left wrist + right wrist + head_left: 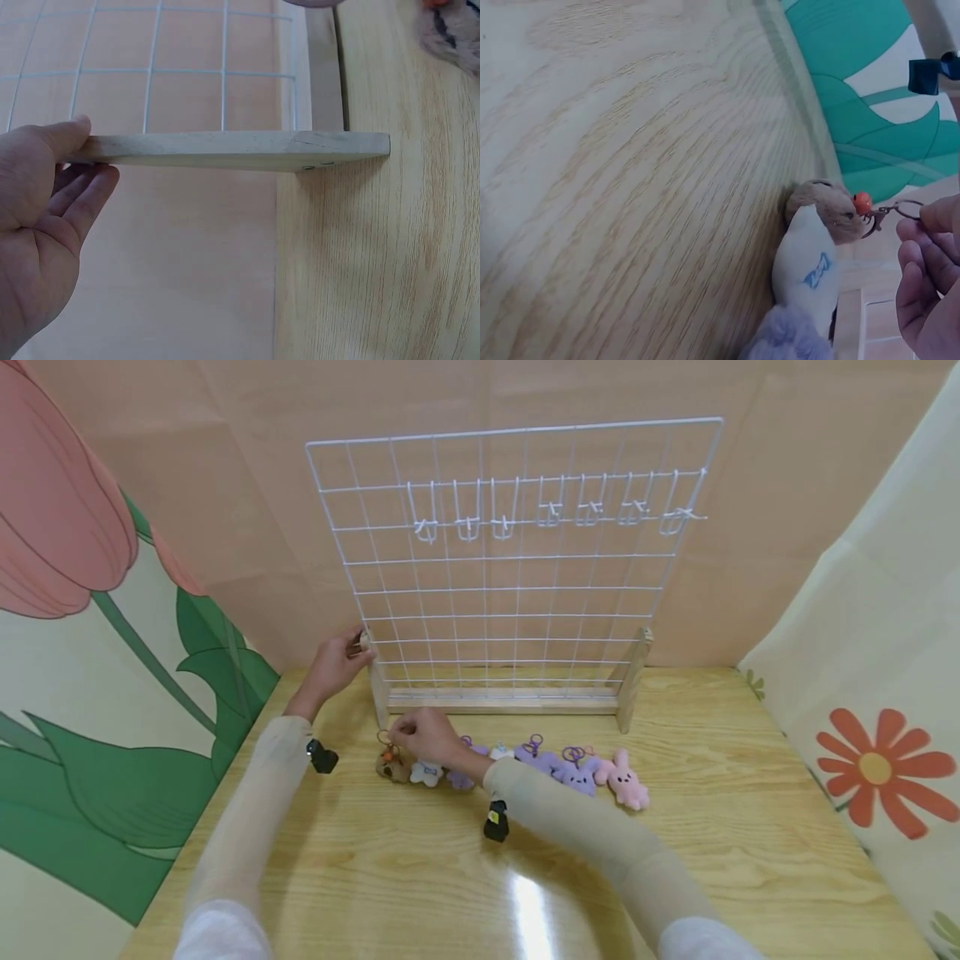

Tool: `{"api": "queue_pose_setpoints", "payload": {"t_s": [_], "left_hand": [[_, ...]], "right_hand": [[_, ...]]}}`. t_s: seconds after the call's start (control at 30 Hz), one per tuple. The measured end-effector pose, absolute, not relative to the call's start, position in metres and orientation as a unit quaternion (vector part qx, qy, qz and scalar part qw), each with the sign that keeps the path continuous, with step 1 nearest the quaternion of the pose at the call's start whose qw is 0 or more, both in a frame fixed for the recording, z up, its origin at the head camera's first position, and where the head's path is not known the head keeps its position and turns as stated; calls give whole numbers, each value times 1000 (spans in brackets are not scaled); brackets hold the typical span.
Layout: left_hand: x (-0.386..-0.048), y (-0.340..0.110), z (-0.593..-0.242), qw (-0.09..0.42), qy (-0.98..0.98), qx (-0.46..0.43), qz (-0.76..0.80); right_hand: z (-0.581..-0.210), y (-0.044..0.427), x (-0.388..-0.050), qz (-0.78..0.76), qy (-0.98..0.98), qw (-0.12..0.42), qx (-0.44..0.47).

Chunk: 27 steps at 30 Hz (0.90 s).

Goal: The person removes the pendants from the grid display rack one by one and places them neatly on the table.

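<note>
My left hand (337, 664) grips the upper end of the wooden side post (240, 144) of a white wire grid rack (517, 587), thumb on one side and fingers on the other. At the rack's front left, my right hand (427, 735) pinches the metal ring (909, 201) of a brown plush keychain (393, 768). An orange bead (862, 202) hangs between ring and plush. The brown plush appears to rest on the table. Beside it lies a white plush keychain (802, 262) with a blue mark. My right forearm partly hides the row of plushes.
Several white wire hooks (551, 512) hang along the upper part of the grid. Purple plush keychains (577, 778) and a pink rabbit plush (626, 781) lie in the row to the right. The wooden table (375, 877) meets a peach backdrop (247, 527) behind.
</note>
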<state>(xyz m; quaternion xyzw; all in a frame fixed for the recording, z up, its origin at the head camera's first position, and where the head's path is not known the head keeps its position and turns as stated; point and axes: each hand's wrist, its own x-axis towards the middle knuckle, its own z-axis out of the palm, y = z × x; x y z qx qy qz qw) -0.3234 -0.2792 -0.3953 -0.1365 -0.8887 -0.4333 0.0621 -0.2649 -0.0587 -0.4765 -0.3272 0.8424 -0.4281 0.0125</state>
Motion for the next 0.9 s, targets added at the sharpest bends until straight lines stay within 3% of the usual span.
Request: {"api": "queue_pose_setpoints", "payload": {"t_s": [0.9], "left_hand": [[-324, -279, -394, 65, -892, -138, -426]], "right_hand": [[-503, -46, -284, -375, 883, 15, -282]]}}
